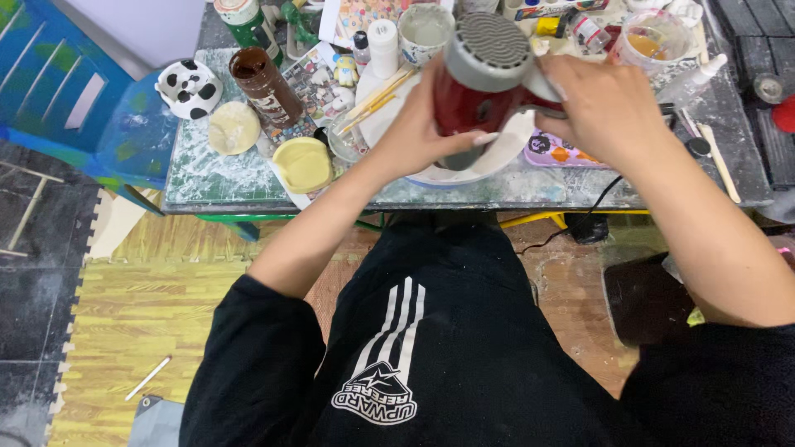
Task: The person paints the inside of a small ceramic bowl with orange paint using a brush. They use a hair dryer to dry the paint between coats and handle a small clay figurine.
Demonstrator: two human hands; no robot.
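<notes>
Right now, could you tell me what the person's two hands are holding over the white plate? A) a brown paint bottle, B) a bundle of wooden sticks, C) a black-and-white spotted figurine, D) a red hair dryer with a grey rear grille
D: both the left hand and the right hand grip the red hair dryer, its grey grille facing up, above the white plate.

red hair dryer (472, 95) with grey grille; black-and-white spotted cow figure (189, 88); pale yellow lid (302, 164); brown bottle (265, 85)

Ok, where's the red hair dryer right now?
In the head view, the red hair dryer is top centre, held by both hands over the white plate.
</notes>
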